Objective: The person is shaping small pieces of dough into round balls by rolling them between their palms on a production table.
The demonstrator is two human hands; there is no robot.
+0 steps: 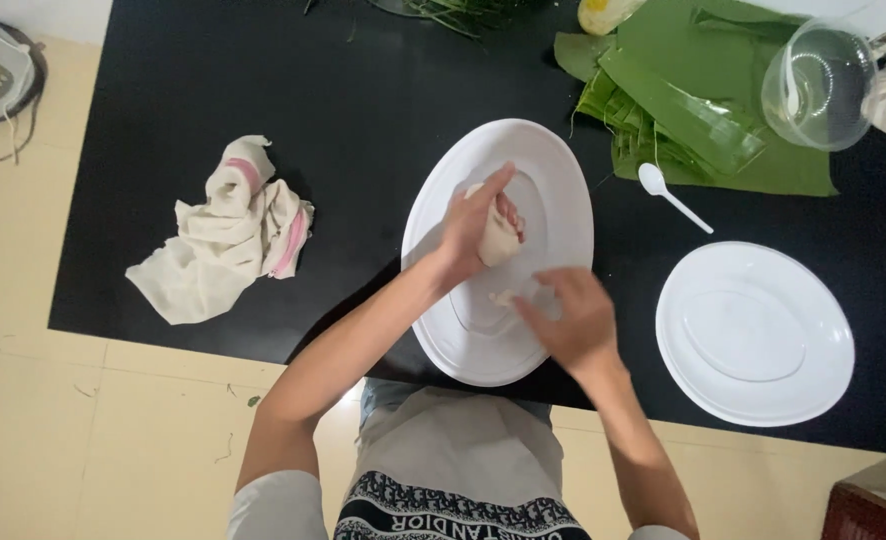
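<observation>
Pale dough [498,240] sits gripped in the left hand [473,228], held over the middle of a white oval plate [563,190]. The right hand [573,320] hovers at the plate's near edge, fingers loosely curled and pinching a small scrap [504,297]. Beside it lie a second plate [755,335], a spoon [668,192], green leaves [703,90] and a clear bowl [819,85]. A crumpled cloth [228,230] lies well apart on the black table [263,80].
</observation>
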